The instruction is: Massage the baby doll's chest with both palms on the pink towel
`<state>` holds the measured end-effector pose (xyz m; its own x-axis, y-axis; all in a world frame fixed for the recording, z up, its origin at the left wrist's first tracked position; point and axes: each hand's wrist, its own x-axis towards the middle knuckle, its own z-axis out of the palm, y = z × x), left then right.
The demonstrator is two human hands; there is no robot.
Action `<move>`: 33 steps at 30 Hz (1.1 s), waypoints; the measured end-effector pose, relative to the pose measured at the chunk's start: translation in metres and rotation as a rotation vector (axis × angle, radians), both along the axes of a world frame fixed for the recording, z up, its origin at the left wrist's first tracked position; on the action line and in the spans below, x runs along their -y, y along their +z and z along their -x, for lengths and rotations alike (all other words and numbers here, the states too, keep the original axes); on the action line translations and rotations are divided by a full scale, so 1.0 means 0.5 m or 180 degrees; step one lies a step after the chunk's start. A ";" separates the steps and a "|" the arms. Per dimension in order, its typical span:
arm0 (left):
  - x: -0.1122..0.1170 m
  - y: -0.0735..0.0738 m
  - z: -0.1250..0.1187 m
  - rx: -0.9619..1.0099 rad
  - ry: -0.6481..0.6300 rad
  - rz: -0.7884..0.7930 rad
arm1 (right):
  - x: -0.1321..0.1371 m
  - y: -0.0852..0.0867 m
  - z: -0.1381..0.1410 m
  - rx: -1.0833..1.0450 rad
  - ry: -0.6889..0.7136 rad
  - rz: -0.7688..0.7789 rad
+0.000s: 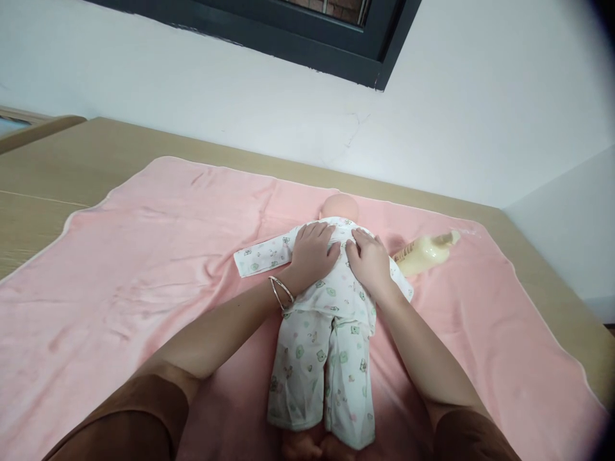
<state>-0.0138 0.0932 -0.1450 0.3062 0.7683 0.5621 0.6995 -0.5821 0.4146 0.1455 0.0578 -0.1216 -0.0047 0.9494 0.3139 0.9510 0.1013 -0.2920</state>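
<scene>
A baby doll (339, 206) in a white top (331, 288) and white trousers (300, 368), both printed with small green and pink figures, lies stretched out with its bald head away from me. Whether it is face up or face down I cannot tell. My left hand (312, 253) rests flat on the left of its upper body, fingers stretched out. On the right side my right hand (369, 259) lies flat on the top too, fingers spread slightly. The doll's left-side sleeve sticks out sideways; its feet show at the bottom edge.
A pink blanket (120, 256) with a pale edge lies under the doll on a wooden table (125, 141). A pale yellow bottle (425, 253) lies on its side right of the doll's shoulder. Behind stands a white wall (240, 96) with a dark window frame (288, 48).
</scene>
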 end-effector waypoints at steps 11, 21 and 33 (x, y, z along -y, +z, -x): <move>-0.003 -0.004 -0.002 0.0044 0.0003 -0.0010 | 0.003 -0.006 0.003 0.0098 -0.0043 -0.0120; -0.006 -0.004 0.000 0.0008 -0.0049 0.0014 | 0.005 -0.003 0.004 0.0150 -0.0081 -0.0027; 0.005 0.004 0.003 -0.0104 -0.0267 -0.0379 | 0.025 0.025 0.032 0.0434 0.0122 0.0378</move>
